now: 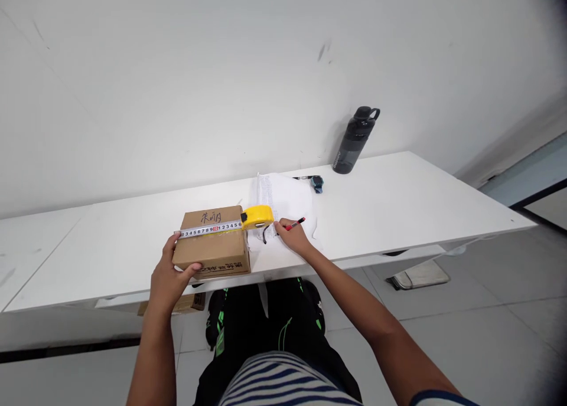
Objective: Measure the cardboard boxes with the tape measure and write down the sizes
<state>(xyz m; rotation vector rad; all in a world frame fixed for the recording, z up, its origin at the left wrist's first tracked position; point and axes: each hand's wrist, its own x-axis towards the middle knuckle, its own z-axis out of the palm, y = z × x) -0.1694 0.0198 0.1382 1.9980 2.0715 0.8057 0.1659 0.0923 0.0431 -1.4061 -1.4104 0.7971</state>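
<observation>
A brown cardboard box (212, 248) with handwriting on its top lies at the table's front edge. My left hand (167, 281) grips its left end, the thumb on the near side and the fingertips by the end of the tape blade (201, 231). The numbered blade runs across the box top to a yellow tape measure (260, 215), whose case sits at the box's right end. With a red and black pen (296, 223) in its closed fingers, my right hand (293, 238) rests over white paper (290, 196), just right of the case. The pen's writing tip is hard to make out.
A dark water bottle (353, 141) stands against the wall at the back right. Near the paper's far corner are a watch (317, 184) and another pen (305, 177). The white table (411, 211) ends at the right; another cardboard box (188, 303) is below it.
</observation>
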